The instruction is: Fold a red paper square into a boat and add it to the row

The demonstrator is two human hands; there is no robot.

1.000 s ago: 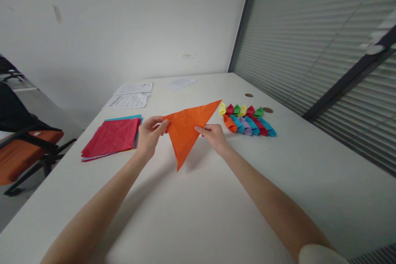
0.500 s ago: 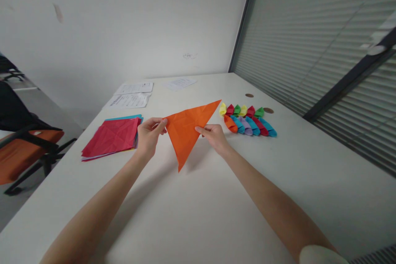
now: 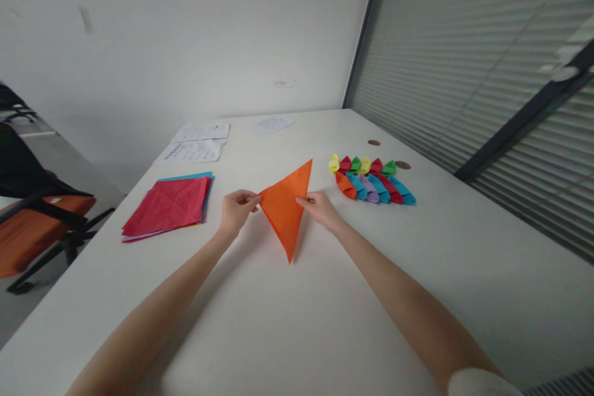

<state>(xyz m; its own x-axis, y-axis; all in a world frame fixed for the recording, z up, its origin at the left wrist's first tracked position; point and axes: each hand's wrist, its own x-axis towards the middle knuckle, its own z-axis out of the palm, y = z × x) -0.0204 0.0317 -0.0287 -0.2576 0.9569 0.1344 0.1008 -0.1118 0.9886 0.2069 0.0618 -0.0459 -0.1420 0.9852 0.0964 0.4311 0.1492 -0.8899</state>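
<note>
A bright orange paper (image 3: 285,205), folded into a triangle, is held up over the white table, one point downward and another pointing up. My left hand (image 3: 237,209) pinches its left corner between thumb and fingers. On the opposite side, my right hand (image 3: 320,206) grips the middle of the right edge, thumb in front. To the right lie small folded paper pieces in two rows; the orange one (image 3: 346,185) is nearest my right hand. A stack of coloured sheets with a red sheet (image 3: 169,201) on top lies left of my left hand.
Printed papers (image 3: 201,132) lie at the table's back left, and another printed sheet (image 3: 272,125) near the wall. Two round brown discs sit at the back right. A window with blinds (image 3: 464,62) borders the right side; an orange-seated chair (image 3: 46,216) stands left.
The orange triangle has turned, its upper point swinging left and its lower point shifting right. My left hand has moved right and slightly down, while my right hand has barely moved.
</note>
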